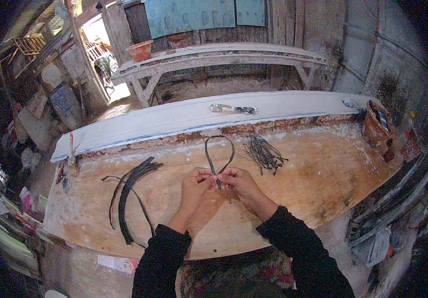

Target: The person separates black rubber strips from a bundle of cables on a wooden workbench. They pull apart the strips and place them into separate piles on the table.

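A thin black strip (233, 149) is bent into an upright loop over the wooden table. Its two ends come together between my hands. My left hand (197, 186) pinches the strip on one side of the crossing, and my right hand (244, 186) pinches it on the other, fingertips almost touching. A short end pokes out below the fingers. To the left lies a bundle of long black strips (124, 208), some of them straying loose. Right of the loop is a pile of thin, knotted-looking black strips (264, 155).
Along the table's far side runs a white-covered board (174, 124) bearing a slim tool (234, 109). An orange-brown container (377, 124) stands at the right end. A hammer-like tool (71, 156) is at the left. Behind is a bench (224, 52) with an orange pot (140, 50).
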